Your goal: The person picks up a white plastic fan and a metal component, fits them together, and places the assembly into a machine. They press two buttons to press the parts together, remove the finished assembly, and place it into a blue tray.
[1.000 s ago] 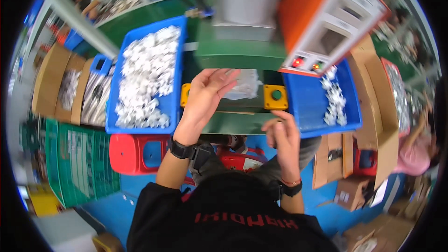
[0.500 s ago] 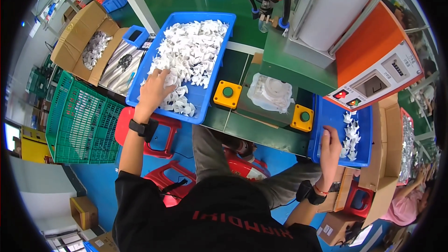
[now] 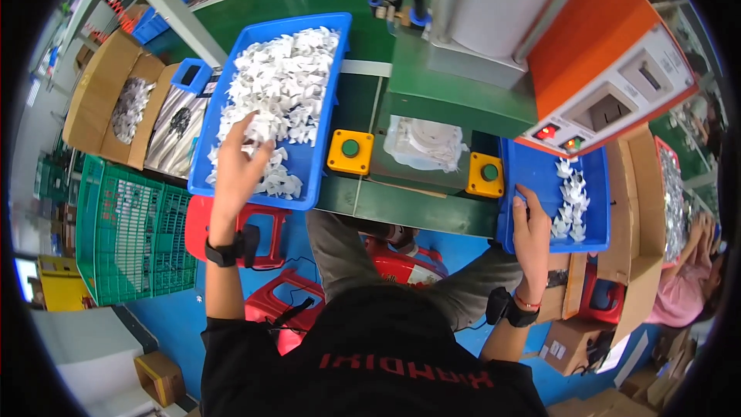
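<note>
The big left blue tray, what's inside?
A heap of small white pieces, the left hand at its near end. It hides most of the tray's bottom.

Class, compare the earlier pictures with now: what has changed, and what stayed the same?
The left hand moved left from the press to the white pieces in the left blue bin; the right hand moved right to the right blue bin. No grasp or release is clear. The yellow button boxes stayed in place.

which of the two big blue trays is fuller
The left blue tray, under the left hand: white pieces cover most of its floor, while the right tray holds only a narrow strip.
</note>
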A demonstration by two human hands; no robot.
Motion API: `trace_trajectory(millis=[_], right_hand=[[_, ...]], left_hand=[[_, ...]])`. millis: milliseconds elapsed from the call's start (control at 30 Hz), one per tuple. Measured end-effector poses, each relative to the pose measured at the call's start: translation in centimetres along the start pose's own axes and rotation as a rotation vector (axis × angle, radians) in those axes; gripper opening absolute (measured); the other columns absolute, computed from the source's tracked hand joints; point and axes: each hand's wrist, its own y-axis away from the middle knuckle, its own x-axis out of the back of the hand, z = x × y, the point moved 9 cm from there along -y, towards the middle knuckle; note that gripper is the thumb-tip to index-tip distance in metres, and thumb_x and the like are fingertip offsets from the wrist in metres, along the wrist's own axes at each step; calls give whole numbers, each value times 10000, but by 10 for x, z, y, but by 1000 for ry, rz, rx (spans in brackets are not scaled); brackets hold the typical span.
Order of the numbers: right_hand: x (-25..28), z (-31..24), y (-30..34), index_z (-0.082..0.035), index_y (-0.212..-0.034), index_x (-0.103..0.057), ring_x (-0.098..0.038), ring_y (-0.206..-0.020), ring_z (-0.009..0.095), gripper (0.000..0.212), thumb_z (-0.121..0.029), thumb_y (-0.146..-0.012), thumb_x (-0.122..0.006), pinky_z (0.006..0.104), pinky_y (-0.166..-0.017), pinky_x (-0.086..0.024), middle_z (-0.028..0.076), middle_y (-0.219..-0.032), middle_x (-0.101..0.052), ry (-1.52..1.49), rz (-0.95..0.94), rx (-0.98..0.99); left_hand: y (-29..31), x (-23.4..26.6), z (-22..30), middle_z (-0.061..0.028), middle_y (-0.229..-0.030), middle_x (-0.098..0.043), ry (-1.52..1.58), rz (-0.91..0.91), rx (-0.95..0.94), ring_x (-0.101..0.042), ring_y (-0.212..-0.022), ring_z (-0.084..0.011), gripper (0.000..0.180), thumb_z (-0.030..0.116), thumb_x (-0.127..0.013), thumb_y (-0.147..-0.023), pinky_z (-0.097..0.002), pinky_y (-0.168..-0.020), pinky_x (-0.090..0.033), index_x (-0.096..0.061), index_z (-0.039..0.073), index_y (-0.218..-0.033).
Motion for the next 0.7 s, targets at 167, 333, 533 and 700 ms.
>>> trace_trajectory(millis=[167, 333, 533, 700], right_hand=[[-5, 8, 0, 33, -1172, -619, -570, -688, 185, 311, -202, -996, -517, 308, -672, -472, 180, -821, -658, -2, -64, -110], [11, 7, 6, 25, -1150, -635, -522, -649, 104, 269, -152, -952, -594, 261, -608, -439, 115, -758, -644, -144, 65, -95], [4, -25, -4, -2, -1088, -666, -594, -642, 137, 243, -131, -883, -687, 290, -593, -463, 100, -780, -669, -175, 60, 82], [-18, -46, -25, -22, -1033, -665, -665, -688, 272, 226, -172, -868, -699, 363, -601, -496, 128, -868, -697, 157, 54, 309]], left_hand=[[4, -101, 123, -204, -1049, -623, 155, -124, -380, -619, -944, -374, 476, 170, -654, -831, -403, -833, -500, -566, 1, -1267], [-1, -164, 169, -181, -1102, -609, -179, -225, -542, -579, -998, -390, 424, 266, -649, -842, -462, -828, -476, -609, 31, -1193], [4, -177, 187, -140, -1125, -613, -231, -123, -730, -564, -1032, -355, 396, 310, -664, -847, -483, -871, -431, -627, 75, -1164], [17, -161, 173, -131, -1149, -619, -372, -124, -680, -577, -1060, -337, 455, 331, -662, -859, -471, -910, -416, -599, 74, -1229]])
